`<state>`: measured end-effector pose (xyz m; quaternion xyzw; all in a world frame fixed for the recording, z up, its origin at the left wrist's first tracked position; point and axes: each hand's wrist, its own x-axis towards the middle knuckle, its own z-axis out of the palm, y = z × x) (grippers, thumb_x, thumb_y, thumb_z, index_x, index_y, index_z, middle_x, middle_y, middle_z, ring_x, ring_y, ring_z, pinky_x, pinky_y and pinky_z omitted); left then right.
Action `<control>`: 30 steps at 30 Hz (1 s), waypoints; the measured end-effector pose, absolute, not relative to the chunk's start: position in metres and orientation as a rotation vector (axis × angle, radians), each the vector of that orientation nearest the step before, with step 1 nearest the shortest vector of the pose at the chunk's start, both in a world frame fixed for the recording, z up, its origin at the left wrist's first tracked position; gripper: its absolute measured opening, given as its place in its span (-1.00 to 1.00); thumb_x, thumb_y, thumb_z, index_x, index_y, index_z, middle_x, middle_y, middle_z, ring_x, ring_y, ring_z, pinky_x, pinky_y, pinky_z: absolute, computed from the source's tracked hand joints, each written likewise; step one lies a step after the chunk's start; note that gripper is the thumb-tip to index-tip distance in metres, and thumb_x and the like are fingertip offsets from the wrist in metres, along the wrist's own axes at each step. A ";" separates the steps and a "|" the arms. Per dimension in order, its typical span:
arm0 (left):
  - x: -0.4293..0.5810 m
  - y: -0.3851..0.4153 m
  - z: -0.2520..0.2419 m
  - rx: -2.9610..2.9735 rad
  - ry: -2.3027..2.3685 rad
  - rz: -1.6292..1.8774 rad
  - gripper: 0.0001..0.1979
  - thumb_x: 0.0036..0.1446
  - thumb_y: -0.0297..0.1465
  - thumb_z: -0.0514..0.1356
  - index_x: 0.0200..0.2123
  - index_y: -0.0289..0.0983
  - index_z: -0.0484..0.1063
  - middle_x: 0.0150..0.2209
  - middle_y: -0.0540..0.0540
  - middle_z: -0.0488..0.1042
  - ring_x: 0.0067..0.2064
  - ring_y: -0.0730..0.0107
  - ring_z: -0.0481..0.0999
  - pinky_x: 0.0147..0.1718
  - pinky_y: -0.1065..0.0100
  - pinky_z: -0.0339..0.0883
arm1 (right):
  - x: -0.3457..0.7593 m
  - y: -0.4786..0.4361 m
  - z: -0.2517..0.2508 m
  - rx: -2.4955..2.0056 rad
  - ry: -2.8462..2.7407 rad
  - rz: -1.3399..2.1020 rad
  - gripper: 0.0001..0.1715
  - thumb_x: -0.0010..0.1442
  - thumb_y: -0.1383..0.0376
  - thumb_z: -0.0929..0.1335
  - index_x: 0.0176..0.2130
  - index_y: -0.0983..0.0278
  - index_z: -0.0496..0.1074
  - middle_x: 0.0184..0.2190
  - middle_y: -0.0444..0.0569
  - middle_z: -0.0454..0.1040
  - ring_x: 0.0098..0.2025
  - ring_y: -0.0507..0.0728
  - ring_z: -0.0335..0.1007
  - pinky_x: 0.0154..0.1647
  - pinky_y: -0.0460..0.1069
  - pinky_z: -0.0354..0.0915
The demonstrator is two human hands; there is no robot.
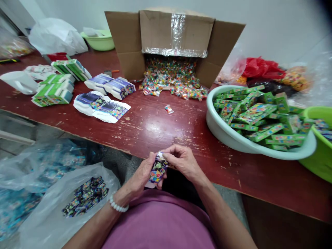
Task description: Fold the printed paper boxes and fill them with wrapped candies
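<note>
A small purple printed carton (158, 169) is held in front of my body at the table's near edge. My left hand (142, 173) grips it along its left side, thumb on the front and fingers behind. At its top end my right hand (181, 159) pinches the white flap between thumb and forefinger. The carton's lower end shows a pale open flap. Beyond my hands, one small wrapped candy (169, 109) lies alone on the red table (160, 129). Flat purple carton blanks (102, 106) lie in a stack to the left.
A cardboard box (178, 33) on its side spills wrapped candies (176, 77). A pale blue basin (233, 140) of green cartons stands right, beside a green tub (316, 159). Green cartons (55, 90), purple cartons (111, 84) and a white mug (19, 82) stand left. Plastic bags (103, 193) sit below.
</note>
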<state>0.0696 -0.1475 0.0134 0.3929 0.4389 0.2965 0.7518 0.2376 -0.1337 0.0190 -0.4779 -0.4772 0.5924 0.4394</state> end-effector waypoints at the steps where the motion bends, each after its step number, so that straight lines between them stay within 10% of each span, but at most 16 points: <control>1: 0.069 -0.147 0.013 0.869 0.956 0.646 -0.29 0.21 0.20 -0.05 -0.26 -0.36 0.48 -0.49 -0.12 0.49 -0.61 0.45 0.44 -0.61 0.45 0.33 | 0.237 -0.134 0.019 -1.175 -1.170 1.482 -0.70 0.10 0.10 0.48 -0.34 0.30 0.54 -0.49 -0.09 0.56 -0.54 0.03 0.43 -0.49 -0.08 0.34; 9: 0.063 -0.146 0.009 0.797 0.998 0.666 -0.29 0.24 0.13 0.00 0.26 -0.20 0.24 -0.46 -0.04 0.47 -0.59 0.43 0.41 -0.62 0.41 0.34 | 0.241 -0.142 0.026 -0.983 -1.713 1.181 -0.80 0.32 0.21 0.36 -0.24 0.23 0.57 -0.16 -0.01 0.59 -0.14 0.09 0.49 -0.04 -0.01 0.34; 19: 0.047 -0.146 0.004 0.731 1.017 0.648 -0.45 0.21 0.04 0.15 0.11 -0.18 0.31 -0.34 -0.02 0.47 -0.47 0.46 0.46 -0.45 0.41 0.32 | 0.269 0.035 0.004 -1.867 -1.531 0.521 -0.63 0.25 0.16 0.34 -0.05 0.33 0.52 -0.13 0.13 0.57 -0.10 0.22 0.47 -0.05 0.05 0.31; 30: 0.036 -0.134 -0.002 0.596 1.060 0.797 -0.51 0.15 -0.06 0.28 0.04 -0.21 0.35 -0.37 -0.01 0.50 -0.51 0.47 0.45 -0.50 0.41 0.33 | 0.264 0.097 -0.019 -1.973 -1.534 0.584 -0.73 0.06 0.07 0.46 -0.36 0.23 0.51 -0.30 0.01 0.53 -0.14 0.24 0.43 -0.12 0.07 0.29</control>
